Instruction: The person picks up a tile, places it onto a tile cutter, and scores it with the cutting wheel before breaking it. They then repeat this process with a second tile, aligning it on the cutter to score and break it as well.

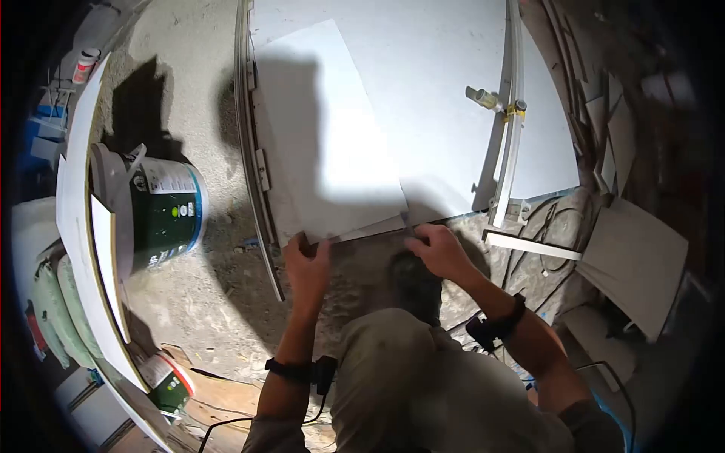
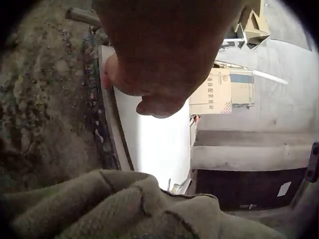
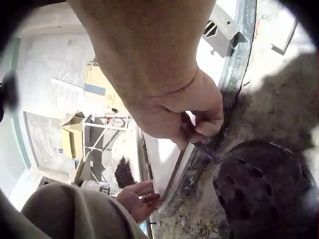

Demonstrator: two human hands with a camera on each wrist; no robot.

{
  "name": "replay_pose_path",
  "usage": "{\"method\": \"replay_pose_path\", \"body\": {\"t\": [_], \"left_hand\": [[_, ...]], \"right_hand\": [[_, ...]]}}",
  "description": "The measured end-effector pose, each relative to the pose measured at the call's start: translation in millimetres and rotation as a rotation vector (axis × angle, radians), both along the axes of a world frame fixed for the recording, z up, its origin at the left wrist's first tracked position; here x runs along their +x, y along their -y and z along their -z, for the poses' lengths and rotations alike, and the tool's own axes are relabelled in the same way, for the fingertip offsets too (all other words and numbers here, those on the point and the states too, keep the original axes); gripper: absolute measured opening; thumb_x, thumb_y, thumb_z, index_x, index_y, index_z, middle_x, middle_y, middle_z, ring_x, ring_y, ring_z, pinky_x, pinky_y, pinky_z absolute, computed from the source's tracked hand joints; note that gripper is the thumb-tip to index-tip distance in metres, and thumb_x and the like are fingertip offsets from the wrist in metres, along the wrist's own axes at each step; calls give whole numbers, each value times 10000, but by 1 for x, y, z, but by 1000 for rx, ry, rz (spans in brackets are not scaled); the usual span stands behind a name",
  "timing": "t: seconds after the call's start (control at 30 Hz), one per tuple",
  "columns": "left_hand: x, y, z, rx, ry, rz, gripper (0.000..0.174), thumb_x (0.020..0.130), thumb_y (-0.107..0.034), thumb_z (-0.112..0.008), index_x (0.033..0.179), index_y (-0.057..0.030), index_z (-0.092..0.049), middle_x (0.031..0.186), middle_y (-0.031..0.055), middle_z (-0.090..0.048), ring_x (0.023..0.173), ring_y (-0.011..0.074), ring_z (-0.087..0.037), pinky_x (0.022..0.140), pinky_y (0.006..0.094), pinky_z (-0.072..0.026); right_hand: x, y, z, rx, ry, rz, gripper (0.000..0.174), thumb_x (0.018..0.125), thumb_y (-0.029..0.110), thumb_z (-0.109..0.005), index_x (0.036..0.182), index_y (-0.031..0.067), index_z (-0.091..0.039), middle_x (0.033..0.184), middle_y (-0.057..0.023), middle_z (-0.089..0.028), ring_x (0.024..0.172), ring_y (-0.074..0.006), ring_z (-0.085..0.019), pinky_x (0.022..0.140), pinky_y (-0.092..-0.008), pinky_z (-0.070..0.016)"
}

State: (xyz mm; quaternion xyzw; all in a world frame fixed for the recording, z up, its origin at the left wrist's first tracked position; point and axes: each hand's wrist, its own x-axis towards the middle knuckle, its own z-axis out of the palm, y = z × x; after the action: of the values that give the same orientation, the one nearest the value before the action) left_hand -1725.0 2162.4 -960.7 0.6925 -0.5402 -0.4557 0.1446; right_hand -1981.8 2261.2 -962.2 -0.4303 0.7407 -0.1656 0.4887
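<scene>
A long white tile (image 1: 302,181) lies on a larger white slab (image 1: 445,98), its near edge facing me. My left hand (image 1: 308,260) grips the tile's near left corner between thumb and fingers. At the near right corner, my right hand (image 1: 440,251) pinches the edge with thumb and curled forefinger. A thin pale wedge (image 1: 371,228) shows along the near edge between both hands. The right wrist view has my right hand (image 3: 189,109) bent over the edge, and my left hand (image 3: 139,200) with its fingers at the far corner. The fingers partly hide both corners.
Metal rails (image 1: 243,113) run along the slab's left side, and another rail (image 1: 513,128) with a yellow-marked clamp crosses on the right. A green-and-white bucket (image 1: 170,204) lies at left behind leaning boards (image 1: 79,189). Offcuts (image 1: 638,264) and cables lie at right.
</scene>
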Motion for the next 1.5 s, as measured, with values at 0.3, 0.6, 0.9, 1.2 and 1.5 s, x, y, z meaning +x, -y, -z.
{"method": "replay_pose_path", "body": {"t": [0.3, 0.6, 0.9, 1.2, 1.5], "left_hand": [[8, -1, 14, -31, -13, -46, 528, 981, -242, -695, 1378, 83, -571, 1253, 207, -660, 1139, 275, -642, 1004, 386, -498], [9, -8, -5, 317, -619, -440, 455, 1016, -125, -612, 1393, 117, -532, 1327, 187, -609, 1183, 251, -619, 1027, 360, -512], [15, -5, -9, 326, -746, -656, 336, 1023, -148, -562, 1295, 41, -618, 1211, 96, -663, 1126, 222, -616, 935, 391, -509], [11, 6, -16, 255, -731, -553, 374, 1039, -126, -564, 1318, 123, -550, 1286, 175, -589, 1159, 270, -596, 984, 408, -545], [15, 8, -11, 237, -775, -486, 378, 1039, -96, -536, 1325, 145, -488, 1286, 200, -545, 1176, 294, -567, 1002, 423, -561]], "right_hand": [[-3, 25, 20, -234, 112, 493, 279, 977, 221, -693, 831, -10, -637, 628, -40, -541, 588, -121, -467, 554, -334, -401], [-11, -7, 12, -138, 351, 584, 292, 972, 251, -721, 886, -24, -668, 664, 22, -559, 625, -73, -495, 565, -309, -405], [1, -32, 1, -128, -3, 49, 322, 942, 250, -701, 836, -46, -630, 646, -139, -583, 615, -202, -583, 604, -392, -453], [3, -2, 13, 51, 133, 83, 313, 923, 236, -690, 887, -73, -660, 743, -226, -631, 687, -380, -613, 721, -469, -500], [12, -2, 13, 37, 288, 268, 287, 973, 167, -676, 823, -77, -646, 645, -24, -508, 605, -119, -433, 553, -354, -395]]}}
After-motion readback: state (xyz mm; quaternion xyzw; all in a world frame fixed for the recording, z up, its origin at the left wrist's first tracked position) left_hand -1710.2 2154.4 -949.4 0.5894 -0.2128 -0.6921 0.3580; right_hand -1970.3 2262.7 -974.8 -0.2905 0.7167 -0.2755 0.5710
